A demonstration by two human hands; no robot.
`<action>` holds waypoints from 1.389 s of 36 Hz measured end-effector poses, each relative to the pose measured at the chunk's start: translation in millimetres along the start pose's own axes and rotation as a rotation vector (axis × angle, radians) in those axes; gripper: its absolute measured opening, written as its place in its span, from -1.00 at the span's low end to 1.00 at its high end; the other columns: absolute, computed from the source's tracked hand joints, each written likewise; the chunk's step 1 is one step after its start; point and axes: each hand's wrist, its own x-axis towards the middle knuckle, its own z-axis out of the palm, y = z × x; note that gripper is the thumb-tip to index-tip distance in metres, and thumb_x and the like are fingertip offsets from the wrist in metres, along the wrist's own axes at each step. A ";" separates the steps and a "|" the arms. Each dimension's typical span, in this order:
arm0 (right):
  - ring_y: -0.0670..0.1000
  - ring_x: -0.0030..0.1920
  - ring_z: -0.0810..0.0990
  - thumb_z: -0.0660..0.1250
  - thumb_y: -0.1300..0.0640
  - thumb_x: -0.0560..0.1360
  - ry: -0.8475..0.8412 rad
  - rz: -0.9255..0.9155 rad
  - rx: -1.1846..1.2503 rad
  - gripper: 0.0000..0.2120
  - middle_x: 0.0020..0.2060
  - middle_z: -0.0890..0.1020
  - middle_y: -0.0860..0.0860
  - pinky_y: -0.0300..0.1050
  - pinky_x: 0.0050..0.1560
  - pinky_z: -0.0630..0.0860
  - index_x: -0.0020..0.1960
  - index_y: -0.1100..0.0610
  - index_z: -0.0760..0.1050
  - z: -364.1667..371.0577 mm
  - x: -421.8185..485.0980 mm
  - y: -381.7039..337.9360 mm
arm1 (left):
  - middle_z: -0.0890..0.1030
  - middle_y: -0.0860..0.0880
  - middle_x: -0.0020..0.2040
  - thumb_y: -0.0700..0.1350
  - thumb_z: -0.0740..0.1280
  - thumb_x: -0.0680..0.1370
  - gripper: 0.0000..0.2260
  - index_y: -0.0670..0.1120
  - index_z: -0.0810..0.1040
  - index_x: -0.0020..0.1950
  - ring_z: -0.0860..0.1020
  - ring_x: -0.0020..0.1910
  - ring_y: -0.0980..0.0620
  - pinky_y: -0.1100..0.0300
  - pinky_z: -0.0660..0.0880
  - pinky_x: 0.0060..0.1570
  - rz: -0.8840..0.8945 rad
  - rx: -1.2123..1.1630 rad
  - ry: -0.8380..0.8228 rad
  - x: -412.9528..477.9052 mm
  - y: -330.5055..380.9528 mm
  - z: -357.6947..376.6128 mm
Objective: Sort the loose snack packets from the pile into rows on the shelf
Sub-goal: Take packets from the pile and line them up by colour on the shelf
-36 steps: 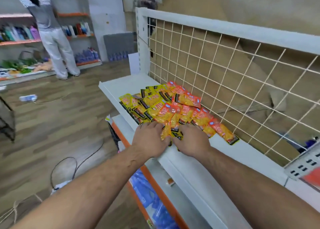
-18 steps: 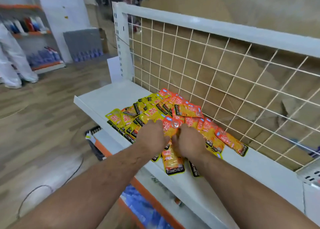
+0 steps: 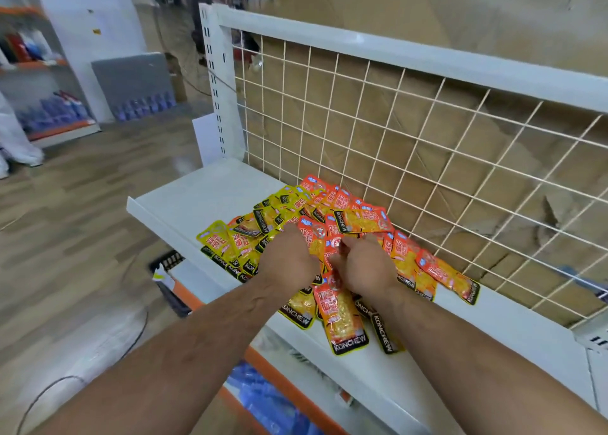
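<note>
Head view: two bare forearms reach over the white shelf (image 3: pixel 204 194), hands side by side in the snack packets (image 3: pixel 360 220) piled there (yellow and orange, a few at the front edge). The right hand (image 3: pixel 367 268) curls its fingers round orange packets. The left hand (image 3: pixel 289 263) buries its fingers, grip impossible to tell. Behind stands a wire grid (image 3: pixel 378 131), then cardboard (image 3: pixel 427 13).

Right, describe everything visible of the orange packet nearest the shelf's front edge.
The orange packet is a glossy pouch, orange fading to yellow, with red characters up top and a black band reading KONCHEW at its near end. It lies flat on the white shelf, slightly askew, overlapping neighbouring packets; its far end disappears under the right hand.
</note>
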 end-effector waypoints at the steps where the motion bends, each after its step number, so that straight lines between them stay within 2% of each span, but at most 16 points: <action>1: 0.16 0.05 0.58 0.29 -0.18 0.55 0.002 -0.008 0.015 -0.63 0.12 0.46 0.11 -0.05 0.00 0.50 0.25 0.00 0.51 -0.6 0.3 0.1 | 0.58 -0.14 0.08 -0.03 0.40 0.48 -0.51 -0.22 0.32 0.29 0.59 0.05 -0.17 0.13 0.39 -0.22 -0.009 -0.016 -0.001 1.2 -0.7 -0.7; 4: 0.19 0.11 0.57 0.29 -0.21 0.53 0.002 -0.013 0.027 -0.55 0.16 0.51 0.12 0.01 0.06 0.53 0.34 -0.03 0.42 -2.3 1.1 -0.4 | 0.58 -0.15 0.01 -0.08 0.37 0.47 -0.63 -0.21 0.36 0.18 0.58 -0.02 -0.17 0.12 0.38 -0.25 -0.022 -0.079 -0.005 4.7 -2.7 -3.0; 8: 0.19 0.09 0.59 0.29 -0.26 0.48 -0.032 0.043 -0.003 -0.49 0.12 0.56 0.12 0.04 0.02 0.55 0.24 0.09 0.42 -2.7 2.4 -4.1 | 0.53 -0.12 -0.10 -0.15 0.32 0.45 -0.74 -0.20 0.37 0.07 0.55 -0.12 -0.14 0.13 0.32 -0.35 -0.050 -0.151 -0.012 7.3 -4.4 -7.3; 14: 0.12 -0.05 0.59 0.40 0.00 0.44 -0.132 0.038 0.043 -0.73 -0.03 0.63 0.06 -0.09 -0.17 0.47 0.03 0.13 0.48 -14.1 6.5 -8.7 | 0.47 -0.04 -0.20 -0.20 0.30 0.46 -0.82 -0.15 0.34 -0.02 0.50 -0.22 -0.06 0.16 0.29 -0.42 -0.056 -0.210 -0.024 7.5 -6.6 -10.5; 17: 0.11 -0.11 0.59 0.46 -0.02 0.41 -0.080 0.078 0.071 -0.71 -0.15 0.61 0.05 -0.07 -0.18 0.51 -0.04 0.16 0.49 -18.8 5.1 -7.3 | 0.45 -0.05 -0.22 -0.23 0.30 0.48 -0.80 -0.20 0.36 0.06 0.55 -0.14 -0.11 0.13 0.32 -0.40 -0.051 -0.220 -0.024 6.7 -6.5 -13.3; 19: 0.15 -0.04 0.59 0.44 -0.07 0.44 -0.006 0.109 0.063 -0.64 -0.09 0.60 0.07 -0.09 -0.17 0.44 0.05 0.15 0.45 -23.8 4.8 -5.7 | 0.48 -0.10 -0.19 -0.23 0.30 0.49 -0.80 -0.22 0.37 0.08 0.56 -0.11 -0.13 0.12 0.30 -0.40 -0.046 -0.227 -0.018 6.4 -6.5 -15.2; 22: 0.21 0.07 0.58 0.36 -0.11 0.52 0.061 0.116 0.052 -0.59 0.05 0.62 0.14 -0.04 -0.12 0.39 0.16 0.16 0.37 -33.8 5.5 -2.3 | 0.44 -0.02 -0.22 -0.22 0.30 0.50 -0.83 -0.17 0.35 0.01 0.46 -0.24 -0.02 0.15 0.27 -0.42 -0.059 -0.259 -0.017 5.3 -6.8 -17.0; 26: 0.23 0.09 0.59 0.34 -0.09 0.55 0.126 0.134 0.107 -0.60 0.06 0.62 0.17 0.00 -0.06 0.45 0.17 0.18 0.35 -51.4 5.1 2.1 | 0.40 0.03 -0.28 -0.21 0.33 0.50 -0.85 -0.13 0.36 -0.04 0.40 -0.33 0.08 0.20 0.22 -0.46 -0.075 -0.319 -0.010 4.4 -3.2 -16.3; 30: 0.06 -0.07 0.60 0.46 0.18 0.43 0.097 0.181 0.363 -0.68 -0.05 0.60 0.01 -0.01 0.00 0.56 0.07 0.07 0.38 -61.9 4.2 16.6 | 0.35 0.04 -0.39 -0.24 0.35 0.48 -0.72 -0.06 0.27 -0.29 0.34 -0.43 0.08 0.19 0.18 -0.49 -0.042 -0.395 0.020 0.1 4.6 -12.0; 32: 0.12 -0.21 0.67 0.43 0.32 0.38 0.043 0.221 0.524 -0.69 -0.17 0.65 0.07 0.08 -0.15 0.64 -0.03 0.04 0.41 -64.4 -1.2 25.7 | 0.41 0.03 -0.39 -0.25 0.35 0.48 -0.74 -0.07 0.33 -0.33 0.41 -0.40 0.04 0.20 0.25 -0.47 -0.024 -0.433 0.007 -3.0 9.9 -10.0; 34: 0.12 -0.35 0.63 0.40 0.42 0.41 -0.030 0.230 0.638 -0.77 -0.33 0.63 0.10 0.02 -0.29 0.60 -0.13 0.12 0.49 -66.0 -9.7 35.2 | 0.54 -0.01 -0.30 -0.24 0.35 0.48 -0.85 -0.10 0.47 -0.28 0.54 -0.27 -0.05 0.19 0.40 -0.35 -0.007 -0.482 -0.023 -5.2 14.9 -5.8; 37: 0.08 -0.40 0.54 0.42 0.39 0.46 -0.104 0.278 0.762 -0.89 -0.37 0.59 0.12 -0.13 -0.37 0.50 -0.15 0.22 0.54 -67.8 -27.0 49.5 | 0.58 -0.04 -0.31 -0.23 0.37 0.48 -0.83 -0.09 0.50 -0.31 0.55 -0.27 -0.11 0.14 0.44 -0.28 0.016 -0.533 -0.072 -11.6 25.1 4.9; 40: -0.05 -0.56 0.41 0.38 0.32 0.53 -0.113 0.331 0.801 -0.83 -0.46 0.52 0.09 -0.26 -0.52 0.32 -0.18 0.17 0.45 -66.3 -46.4 62.6 | 0.62 -0.03 -0.28 -0.21 0.40 0.46 -0.81 -0.06 0.51 -0.34 0.60 -0.23 -0.14 0.08 0.51 -0.24 0.017 -0.592 -0.136 -17.7 38.9 20.5; 43: -0.08 -0.66 0.32 0.29 0.28 0.59 -0.043 0.401 0.805 -0.80 -0.52 0.47 0.10 -0.31 -0.60 0.17 -0.16 0.13 0.35 -64.3 -65.5 78.2 | 0.60 -0.01 -0.28 -0.21 0.42 0.47 -0.89 -0.09 0.55 -0.24 0.54 -0.29 -0.04 0.19 0.42 -0.31 0.042 -0.644 -0.224 -25.4 53.9 38.4; 45: -0.08 -0.65 0.34 0.30 0.27 0.58 0.007 0.460 0.806 -0.76 -0.52 0.48 0.09 -0.31 -0.60 0.18 -0.21 0.09 0.33 -66.0 -80.4 91.6 | 0.62 -0.05 -0.25 -0.22 0.42 0.47 -0.93 -0.13 0.59 -0.22 0.53 -0.29 -0.01 0.21 0.38 -0.30 0.054 -0.682 -0.278 -31.5 64.7 49.9; 50: -0.08 -0.62 0.39 0.35 0.30 0.54 0.025 0.579 0.801 -0.78 -0.56 0.50 0.05 -0.30 -0.58 0.28 -0.24 0.15 0.41 -80.2 -128.7 130.3 | 0.51 0.09 -0.38 -0.24 0.43 0.45 -0.73 -0.07 0.44 -0.39 0.45 -0.32 0.01 0.18 0.34 -0.26 0.095 -0.696 -0.386 -59.6 102.4 73.6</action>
